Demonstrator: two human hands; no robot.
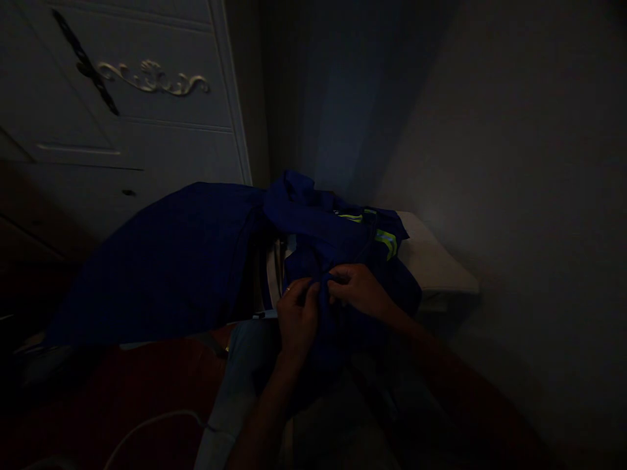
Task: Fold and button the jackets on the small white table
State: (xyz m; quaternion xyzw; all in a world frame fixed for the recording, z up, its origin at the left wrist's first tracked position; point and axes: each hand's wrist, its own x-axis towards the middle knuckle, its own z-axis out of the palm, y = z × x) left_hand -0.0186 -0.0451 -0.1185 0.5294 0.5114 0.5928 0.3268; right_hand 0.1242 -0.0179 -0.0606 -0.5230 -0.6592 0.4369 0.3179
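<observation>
In a very dim room, a white panelled door point(176, 39) fills the upper left, carrying a long dark handle plate point(85, 62) and, just right of it, a carved scroll ornament point(151, 83). Below the door, a dark red floor point(166, 385) is barely lit, and a thin white cable point(147, 423) curves across it.

A broad dark blue cloth point(181, 261) spreads from the left to near the middle, its lower edge hanging down on the left. Beneath its lower right edge shows a pale blue trouser leg point(240, 365). Just to the right of the cloth, a narrow patch of beige and dark striped material point(273, 271) peeks out.

Next comes the person's left hand point(297, 316), wearing a ring, its grip closed with thumb and fingers pinching a bunched fold of a blue garment point(313, 222). This garment lies heaped at the centre and to the right, directly in front of the person. The right hand point(361, 288) faces the left, close to it, its fingertips gripping the same fold; the exact detail between them is too dark to make out.

Bright yellow-green reflective strips point(386, 243) mark the garment's right part. Under it, a cream padded surface point(438, 261) juts out toward a plain grey wall point(533, 163).
</observation>
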